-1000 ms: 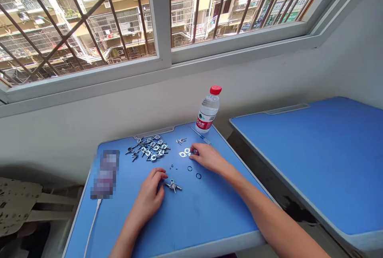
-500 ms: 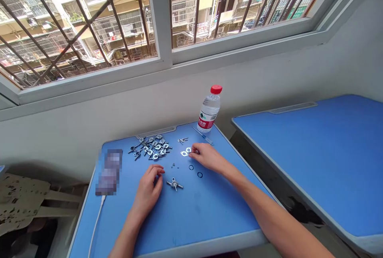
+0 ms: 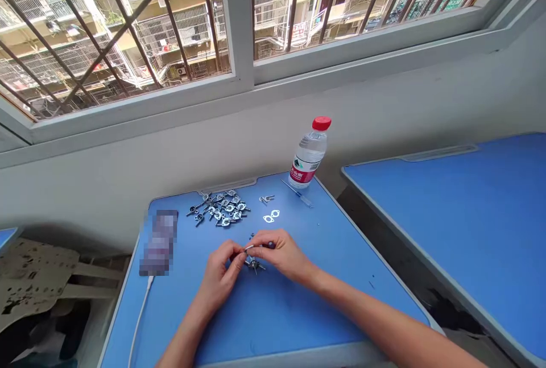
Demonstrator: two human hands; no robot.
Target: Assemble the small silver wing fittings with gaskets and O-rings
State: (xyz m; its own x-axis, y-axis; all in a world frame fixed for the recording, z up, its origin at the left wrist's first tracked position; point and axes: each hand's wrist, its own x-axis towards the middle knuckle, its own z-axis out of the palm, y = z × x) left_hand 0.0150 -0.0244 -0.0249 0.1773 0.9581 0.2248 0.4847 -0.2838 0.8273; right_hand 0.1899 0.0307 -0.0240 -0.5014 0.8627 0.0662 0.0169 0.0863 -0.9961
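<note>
At the middle of the blue tabletop [image 3: 273, 311] the left hand [image 3: 222, 275] and right hand [image 3: 285, 255] meet fingertip to fingertip, both pinching a small silver piece [image 3: 249, 248] just above a cross-shaped metal fitting [image 3: 255, 266] lying on the surface.

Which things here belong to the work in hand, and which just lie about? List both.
In hand: left hand, right hand, small metal piece pinched between them, cross-shaped part under the fingers, pile of metal parts, two flat plates.
Lying about: water bottle, phone with white cable, thin tool by the bottle, second blue desk.
</note>
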